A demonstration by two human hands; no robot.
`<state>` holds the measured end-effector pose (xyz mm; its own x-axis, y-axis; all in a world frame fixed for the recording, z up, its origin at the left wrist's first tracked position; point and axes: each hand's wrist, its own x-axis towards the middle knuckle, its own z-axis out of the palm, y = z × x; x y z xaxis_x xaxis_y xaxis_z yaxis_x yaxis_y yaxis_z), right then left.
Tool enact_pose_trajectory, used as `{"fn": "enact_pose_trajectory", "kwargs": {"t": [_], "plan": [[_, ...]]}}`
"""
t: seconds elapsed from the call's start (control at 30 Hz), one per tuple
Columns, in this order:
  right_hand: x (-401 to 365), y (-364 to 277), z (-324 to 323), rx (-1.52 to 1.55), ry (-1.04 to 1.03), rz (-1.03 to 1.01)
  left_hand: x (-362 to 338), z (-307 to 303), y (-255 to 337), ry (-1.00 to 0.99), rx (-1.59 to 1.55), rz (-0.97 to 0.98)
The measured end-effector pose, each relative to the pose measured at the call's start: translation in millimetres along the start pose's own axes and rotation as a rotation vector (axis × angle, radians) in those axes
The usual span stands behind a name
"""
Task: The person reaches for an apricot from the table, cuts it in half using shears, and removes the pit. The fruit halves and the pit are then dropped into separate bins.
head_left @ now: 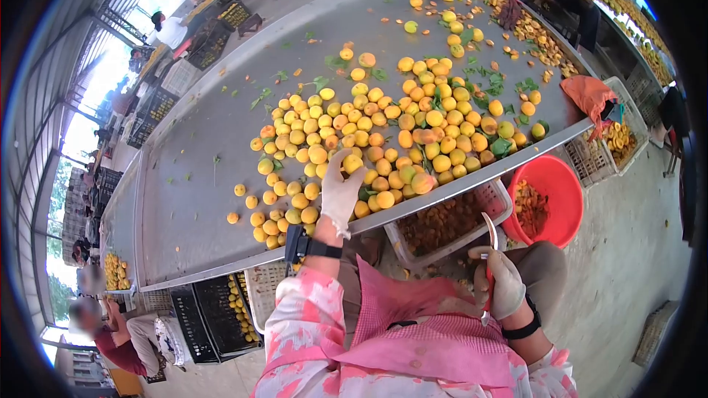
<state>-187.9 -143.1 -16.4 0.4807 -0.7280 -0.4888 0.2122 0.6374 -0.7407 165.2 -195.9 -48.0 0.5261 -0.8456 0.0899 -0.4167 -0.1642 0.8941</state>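
My left hand (341,195), in a pale glove, reaches onto the metal table among a heap of apricots (435,118). Its thumb and fingers close around one apricot (352,163) at the near side of the heap. Low on the right, my gloved right hand (504,281) grips a knife with a curved blade (492,231) and a red handle. The blade points up, away from my lap, near the tray under the table edge. Leaves lie scattered among the fruit.
Below the table edge stand a white crate (504,203) of fruit pieces and a red bucket (571,206) with more pieces. An orange bag (588,96) hangs over another crate at right. Black crates (210,317) sit lower left. Other people sit at left and upper right.
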Motion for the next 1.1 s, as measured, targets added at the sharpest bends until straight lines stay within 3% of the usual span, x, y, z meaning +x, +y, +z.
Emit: {"fn": "enact_pose_trajectory", "kwargs": {"t": [0.1, 0.2, 0.27, 0.4, 0.53, 0.6, 0.87, 1.07, 1.1], "plan": [[0, -5, 11, -0.082, -0.008, -0.008, -44, -6, 37, -0.084, -0.242, 0.012], [-1, -2, 19, -0.131, -0.077, -0.056, -86, -6, 64, -0.268, -0.465, -0.164], [-5, -1, 27, -0.155, -0.129, -0.144, -113, -4, 73, -0.423, -0.842, -0.232], [-14, 1, 40, -0.324, -0.196, -0.278, -149, -7, 87, -0.564, -0.754, -0.234], [-27, 5, 49, -0.351, -0.282, -0.362, -173, -4, 89, -0.595, -0.65, -0.203], [-37, 2, 55, -0.472, -0.299, -0.372, -184, -2, 91, -0.589, -0.691, -0.216], [-49, 8, 56, -0.46, -0.314, -0.319, -213, 2, 86, -0.577, -0.996, -0.292], [-53, 14, 55, -0.668, -0.235, -0.316, -215, 5, 85, -0.521, -1.056, -0.306], [-52, 17, 55, -0.737, -0.22, -0.388, -216, 6, 84, -0.514, -1.089, -0.335]]}}
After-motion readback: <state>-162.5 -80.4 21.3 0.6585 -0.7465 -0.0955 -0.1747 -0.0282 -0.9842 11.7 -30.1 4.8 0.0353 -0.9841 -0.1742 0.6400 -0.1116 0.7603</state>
